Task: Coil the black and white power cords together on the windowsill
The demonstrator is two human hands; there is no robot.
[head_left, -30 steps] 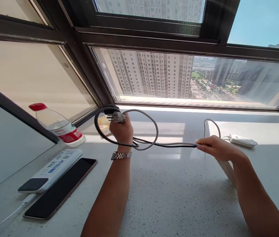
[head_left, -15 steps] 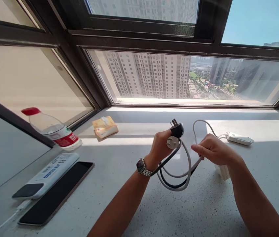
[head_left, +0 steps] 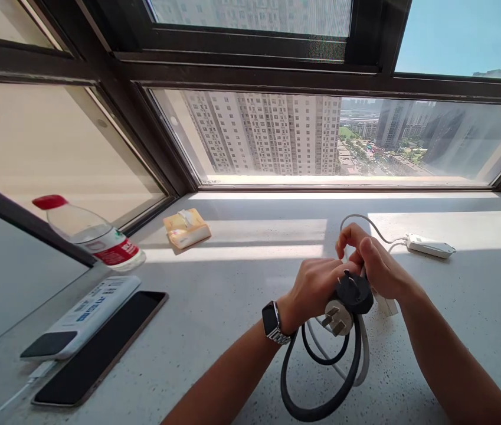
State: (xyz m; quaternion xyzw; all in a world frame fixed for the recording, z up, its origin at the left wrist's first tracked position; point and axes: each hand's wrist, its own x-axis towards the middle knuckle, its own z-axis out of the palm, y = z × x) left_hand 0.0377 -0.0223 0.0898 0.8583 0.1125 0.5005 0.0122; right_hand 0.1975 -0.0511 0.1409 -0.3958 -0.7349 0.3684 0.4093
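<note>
My left hand [head_left: 314,287], with a watch on its wrist, grips a black plug [head_left: 355,291] and a white plug [head_left: 336,317] together above the speckled sill. Loops of black cable [head_left: 321,398] and grey cable [head_left: 364,366] hang below them. My right hand [head_left: 372,260] is closed on the same cables just behind the plugs, touching my left hand. A grey cable runs from my right hand back to a white adapter [head_left: 431,246] lying at the far right.
A plastic bottle with a red cap [head_left: 88,233] lies at the left window frame. Beside it are a white power bank [head_left: 81,317] and a dark phone [head_left: 102,348]. A tissue pack [head_left: 186,228] lies near the window corner. The window frame closes the far edge.
My hands came together from far apart. The left hand brought the plugs right and toward me, and the stretched cables now hang in short loops under both hands.
</note>
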